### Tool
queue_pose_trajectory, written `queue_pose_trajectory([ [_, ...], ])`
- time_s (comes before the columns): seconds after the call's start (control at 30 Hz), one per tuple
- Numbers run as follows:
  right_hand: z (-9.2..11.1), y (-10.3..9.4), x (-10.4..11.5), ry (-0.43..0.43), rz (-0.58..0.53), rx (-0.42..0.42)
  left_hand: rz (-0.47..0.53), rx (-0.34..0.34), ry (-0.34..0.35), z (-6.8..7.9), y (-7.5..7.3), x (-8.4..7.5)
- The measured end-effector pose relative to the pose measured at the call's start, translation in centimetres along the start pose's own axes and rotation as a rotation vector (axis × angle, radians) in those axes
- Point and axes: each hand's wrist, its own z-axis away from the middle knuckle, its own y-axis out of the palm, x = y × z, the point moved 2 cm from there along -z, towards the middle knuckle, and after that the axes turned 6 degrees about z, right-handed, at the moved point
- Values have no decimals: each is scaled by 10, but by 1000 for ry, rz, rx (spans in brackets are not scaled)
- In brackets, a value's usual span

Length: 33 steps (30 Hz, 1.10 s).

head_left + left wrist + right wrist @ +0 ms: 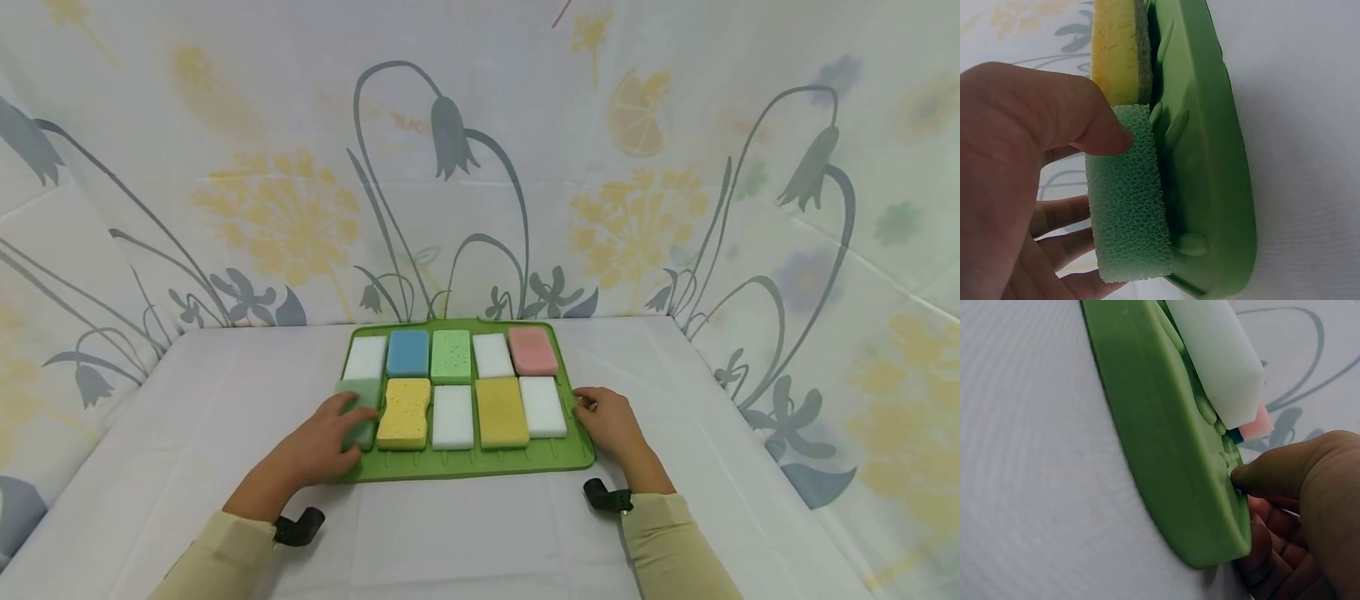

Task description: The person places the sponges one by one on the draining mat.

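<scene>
A green tray with raised ribs lies on the table and carries two rows of sponges. At its front left corner my left hand grips a pale green porous sponge, the thumb against its near face and the fingers along its side. Beside that sponge lies a yellow wavy-edged sponge. My right hand pinches the tray's right rim, thumb on the inside and fingers outside, close to a white sponge. Part of the pale green sponge is hidden by my left fingers in the head view.
Also in the front row are a white sponge and a mustard-yellow sponge. Behind them lie white, blue, speckled green and pink sponges. A white cloth covers the table; a flower-patterned curtain hangs behind.
</scene>
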Motion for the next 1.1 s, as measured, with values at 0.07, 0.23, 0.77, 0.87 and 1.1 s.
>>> queue_pose_trajectory([
  [0.07, 0, -1, 0, -3, 1, -4, 0, -4, 5, 0, 1, -1],
  [0.23, 0, -1, 0, -8, -1, 0, -3, -10, 13, 2, 4, -2],
  [0.77, -3, 0, -2, 3, 8, 4, -36, -65, 44, 5, 6, -4],
  [0.87, 0, -3, -2, 13, 20, 21, -35, -67, 36, 5, 3, -6],
  [1.1, 5, -19, 0, -51, 83, -13, -44, -132, -10, 0, -13, 0],
])
